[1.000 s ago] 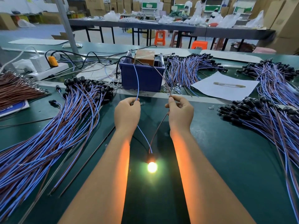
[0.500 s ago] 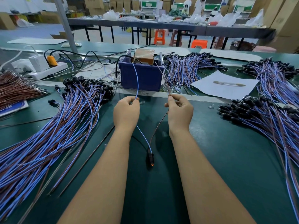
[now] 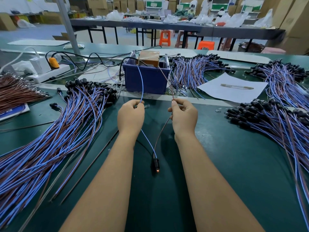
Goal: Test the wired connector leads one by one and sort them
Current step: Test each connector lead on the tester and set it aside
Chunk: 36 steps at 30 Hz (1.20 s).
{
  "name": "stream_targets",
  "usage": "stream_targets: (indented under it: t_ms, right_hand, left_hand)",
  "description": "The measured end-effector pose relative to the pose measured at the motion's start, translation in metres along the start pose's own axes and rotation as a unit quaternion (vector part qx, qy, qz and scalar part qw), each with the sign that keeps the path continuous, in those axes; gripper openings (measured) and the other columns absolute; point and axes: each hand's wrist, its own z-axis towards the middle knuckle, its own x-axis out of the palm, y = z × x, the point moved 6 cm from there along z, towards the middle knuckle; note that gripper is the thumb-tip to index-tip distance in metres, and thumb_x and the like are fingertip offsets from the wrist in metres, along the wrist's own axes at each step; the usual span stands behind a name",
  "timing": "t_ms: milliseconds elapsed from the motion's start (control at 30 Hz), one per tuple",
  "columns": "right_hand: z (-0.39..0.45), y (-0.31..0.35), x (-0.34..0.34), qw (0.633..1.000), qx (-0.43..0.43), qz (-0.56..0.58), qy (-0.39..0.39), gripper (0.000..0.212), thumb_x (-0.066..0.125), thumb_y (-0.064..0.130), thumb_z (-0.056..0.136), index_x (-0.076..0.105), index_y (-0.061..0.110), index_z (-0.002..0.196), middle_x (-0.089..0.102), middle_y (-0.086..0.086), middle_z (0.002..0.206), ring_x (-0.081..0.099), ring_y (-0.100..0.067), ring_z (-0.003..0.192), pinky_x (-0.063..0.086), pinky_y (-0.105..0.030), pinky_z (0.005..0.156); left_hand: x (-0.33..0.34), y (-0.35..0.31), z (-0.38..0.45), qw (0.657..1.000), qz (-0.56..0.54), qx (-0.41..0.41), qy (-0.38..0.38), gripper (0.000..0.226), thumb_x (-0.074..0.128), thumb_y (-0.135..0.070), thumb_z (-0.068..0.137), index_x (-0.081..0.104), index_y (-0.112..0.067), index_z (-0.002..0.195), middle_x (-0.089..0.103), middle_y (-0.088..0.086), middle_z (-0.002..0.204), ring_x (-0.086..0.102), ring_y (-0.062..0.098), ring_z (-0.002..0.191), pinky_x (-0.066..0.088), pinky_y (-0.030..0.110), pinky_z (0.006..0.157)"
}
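Left hand (image 3: 131,117) above the green table (image 3: 234,164), fingers curled, pinching the blue wire (image 3: 147,141) of one connector lead. Right hand (image 3: 184,117) level with it, just to the right, thumb and fingertips pinching the brown wire (image 3: 161,131) of the same lead. Both wires running down and toward the near edge, meeting at the black connector (image 3: 155,163), lying on the table between the forearms with a faint orange glow at its tip.

From the left pinch, a blue test wire (image 3: 141,81) rising to the blue bin (image 3: 147,79) behind the hands; from the right pinch, a thin brown test wire (image 3: 167,81) rising to the same bin. Whether bare ends touch inside the pinches: cannot tell. Brown box (image 3: 149,58) upright in the bin.

Large heap of blue-and-brown leads (image 3: 50,148) spread to the left, black connectors at its far end. Second heap (image 3: 275,124) to the right, a third bundle (image 3: 195,72) just right of the bin, a fourth (image 3: 284,74) at far right. Brown-only wires (image 3: 16,94) at the left edge. White power strip (image 3: 50,72) with an orange plug (image 3: 53,62) behind the left heap. White paper sheet (image 3: 234,87) with a slim tool (image 3: 236,86) on it, right of the bin.
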Motion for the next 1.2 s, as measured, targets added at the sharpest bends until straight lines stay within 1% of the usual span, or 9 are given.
stream_targets:
  t_ms: [367,500,600,700,767,900,967,1100,1200]
  right_hand:
    - [0.001,0.003,0.002,1.000,-0.010,-0.027,0.009,0.018,0.058,0.016,0.094,0.062,0.031,0.085,0.065,0.005,0.066,0.065,-0.019,0.074,0.057,-0.049,0.073]
    - [0.002,0.002,0.002,0.999,-0.012,-0.030,0.009,0.015,0.058,0.017,0.094,0.063,0.029,0.088,0.065,0.005,0.067,0.066,-0.021,0.076,0.057,-0.049,0.074]
    - [0.001,0.002,0.002,0.999,-0.016,-0.028,0.011,0.015,0.058,0.017,0.094,0.063,0.029,0.087,0.065,0.005,0.068,0.066,-0.017,0.074,0.057,-0.046,0.073]
    - [-0.002,0.005,0.005,0.999,-0.035,-0.022,0.030,0.018,0.060,0.016,0.092,0.064,0.031,0.084,0.066,0.005,0.069,0.064,-0.012,0.070,0.054,-0.037,0.070]
    - [-0.005,0.009,0.010,0.997,-0.057,-0.021,0.050,0.013,0.062,0.014,0.091,0.070,0.024,0.088,0.068,0.002,0.073,0.063,-0.013,0.072,0.051,-0.031,0.071]
    - [-0.009,0.013,0.017,0.990,-0.095,-0.027,0.097,0.014,0.066,0.006,0.086,0.075,0.015,0.091,0.070,-0.013,0.082,0.061,-0.020,0.071,0.051,-0.026,0.069]
    - [-0.010,0.014,0.020,0.987,-0.100,-0.022,0.120,0.016,0.066,0.003,0.085,0.075,0.015,0.088,0.070,-0.011,0.077,0.060,-0.016,0.068,0.050,-0.025,0.067]
    - [-0.012,0.012,0.025,0.984,-0.071,0.031,0.159,0.022,0.057,-0.003,0.091,0.074,0.010,0.094,0.069,0.006,0.077,0.060,0.002,0.067,0.047,-0.013,0.062]
    - [-0.011,0.010,0.026,0.981,-0.055,0.037,0.185,0.029,0.053,-0.007,0.091,0.071,0.012,0.103,0.065,0.005,0.076,0.056,0.000,0.062,0.045,-0.014,0.059]
  left_hand:
    - [-0.001,0.000,0.001,1.000,0.003,0.014,-0.001,0.027,0.047,-0.019,0.091,0.070,-0.023,0.105,0.052,-0.013,0.057,0.043,0.005,0.050,0.030,0.023,0.047]
    - [-0.001,-0.001,0.001,1.000,-0.001,0.022,-0.001,0.026,0.048,-0.019,0.091,0.070,-0.024,0.102,0.050,-0.013,0.052,0.044,0.000,0.042,0.028,0.015,0.038]
    - [0.000,0.000,0.000,1.000,-0.010,0.008,0.005,0.023,0.049,-0.021,0.089,0.070,-0.027,0.098,0.052,-0.015,0.050,0.044,-0.001,0.042,0.031,0.018,0.042]
    - [0.010,-0.004,-0.001,0.995,-0.079,-0.004,0.063,0.020,0.053,-0.017,0.089,0.071,-0.024,0.095,0.057,-0.014,0.050,0.048,-0.002,0.044,0.039,0.015,0.049]
    - [0.020,-0.010,-0.004,0.981,-0.139,-0.003,0.133,0.019,0.055,-0.013,0.091,0.071,-0.022,0.093,0.060,-0.008,0.052,0.051,0.003,0.048,0.042,0.020,0.054]
    - [0.033,-0.019,-0.015,0.950,-0.207,0.001,0.232,0.025,0.054,-0.019,0.095,0.073,-0.024,0.080,0.064,-0.001,0.064,0.052,0.008,0.051,0.043,0.023,0.052]
    - [0.033,-0.017,-0.014,0.950,-0.221,-0.015,0.219,0.030,0.053,-0.025,0.097,0.071,-0.023,0.072,0.063,-0.003,0.063,0.052,0.008,0.050,0.043,0.024,0.053]
    - [0.030,-0.011,-0.009,0.945,-0.267,-0.061,0.181,0.025,0.056,-0.023,0.097,0.066,-0.013,0.077,0.058,-0.003,0.058,0.050,0.007,0.045,0.042,0.019,0.047]
    - [0.026,-0.009,-0.006,0.923,-0.336,-0.100,0.156,0.023,0.055,-0.017,0.097,0.065,-0.013,0.077,0.062,-0.001,0.061,0.052,0.007,0.045,0.044,0.017,0.045]
